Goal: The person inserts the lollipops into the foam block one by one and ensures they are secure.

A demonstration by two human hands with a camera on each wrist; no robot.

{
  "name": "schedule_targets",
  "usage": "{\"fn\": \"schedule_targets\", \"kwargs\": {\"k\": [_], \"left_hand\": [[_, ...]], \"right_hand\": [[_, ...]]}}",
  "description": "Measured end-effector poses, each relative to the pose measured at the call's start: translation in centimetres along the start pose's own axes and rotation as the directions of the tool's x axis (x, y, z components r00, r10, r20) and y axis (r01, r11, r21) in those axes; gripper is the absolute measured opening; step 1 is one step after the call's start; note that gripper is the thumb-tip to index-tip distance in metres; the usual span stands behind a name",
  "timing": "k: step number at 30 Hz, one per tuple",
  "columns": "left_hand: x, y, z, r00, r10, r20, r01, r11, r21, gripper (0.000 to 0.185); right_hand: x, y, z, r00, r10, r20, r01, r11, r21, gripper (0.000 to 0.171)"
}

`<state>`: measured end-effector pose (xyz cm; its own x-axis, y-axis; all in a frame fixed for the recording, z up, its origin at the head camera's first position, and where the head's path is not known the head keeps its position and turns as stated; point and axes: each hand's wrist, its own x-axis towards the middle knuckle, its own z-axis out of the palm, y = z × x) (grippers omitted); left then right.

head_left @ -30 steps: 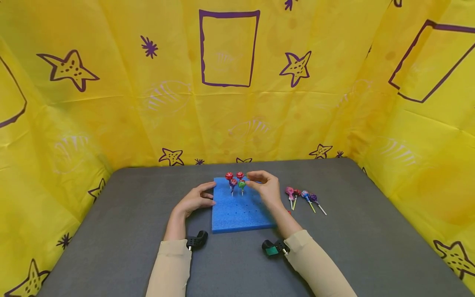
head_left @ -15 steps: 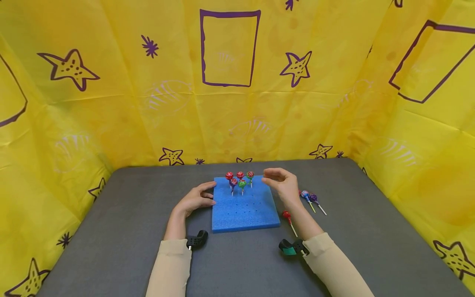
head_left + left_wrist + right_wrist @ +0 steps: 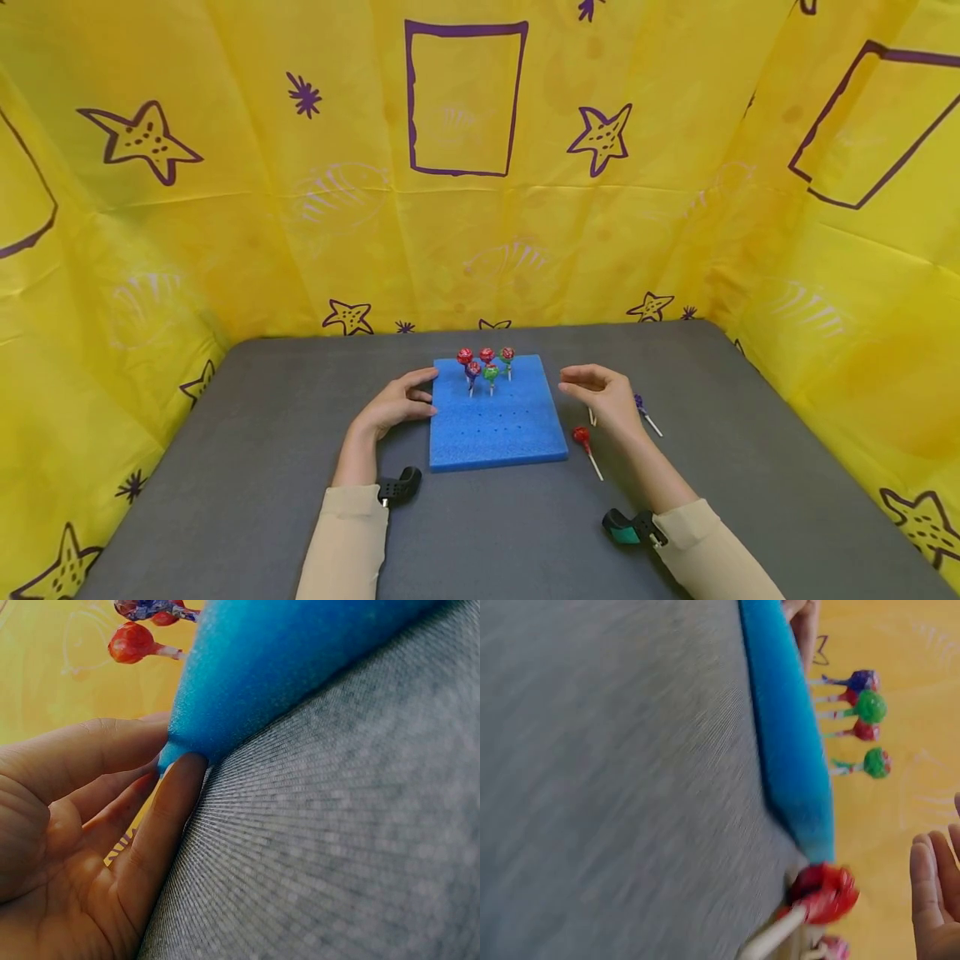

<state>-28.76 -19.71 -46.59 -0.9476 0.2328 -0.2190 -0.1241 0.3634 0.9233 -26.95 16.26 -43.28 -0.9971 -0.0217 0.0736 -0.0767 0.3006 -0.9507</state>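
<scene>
My left hand (image 3: 397, 402) rests at the left edge of a blue foam board (image 3: 495, 446); in the left wrist view its fairly straight fingers touch the edge. Several wrapped lollipops stand upright in the board's far part, among them a purple one (image 3: 473, 369), a green one (image 3: 491, 372) and a green-and-red one (image 3: 507, 354). Right of the board, my right hand (image 3: 609, 402) hovers above the loose lollipops with nothing between its parted thumb and fingers. It hides some of them. A red lollipop (image 3: 582, 435) lies nearer me, and a purple-wrapped lollipop (image 3: 639, 402) shows beyond the hand.
Rows of small holes mark the board's near part. The grey table (image 3: 285, 433) runs up to a yellow patterned curtain (image 3: 465, 250) at the back and both sides. Each wrist wears a black camera mount, the left mount (image 3: 400, 486) close to the board's near-left corner.
My right hand has let go of the green-and-red lollipop, which now stands in the board, and has moved right over the loose lollipops. The left hand has stayed put.
</scene>
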Motion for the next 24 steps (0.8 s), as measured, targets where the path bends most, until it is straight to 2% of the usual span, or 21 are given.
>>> {"fn": "schedule_targets", "kwargs": {"k": [4, 15, 24], "left_hand": [[-0.1, -0.1, -0.1, 1.0, -0.006, -0.002, 0.006, 1.0, -0.011, 0.072], [-0.1, 0.2, -0.1, 1.0, 0.002, 0.009, -0.002, 1.0, -0.011, 0.073], [0.0, 0.1, 0.0, 1.0, 0.022, 0.009, -0.021, 1.0, -0.005, 0.073]], "right_hand": [[-0.5, 0.7, -1.0, 1.0, 0.017, 0.026, -0.016, 0.999, -0.046, 0.034], [-1.4, 1.9, -2.3, 0.994, 0.053, 0.095, -0.045, 0.996, -0.079, 0.041], [-1.7, 3.1, -3.1, 0.989, 0.039, 0.145, -0.005, 0.974, -0.226, 0.039]]}}
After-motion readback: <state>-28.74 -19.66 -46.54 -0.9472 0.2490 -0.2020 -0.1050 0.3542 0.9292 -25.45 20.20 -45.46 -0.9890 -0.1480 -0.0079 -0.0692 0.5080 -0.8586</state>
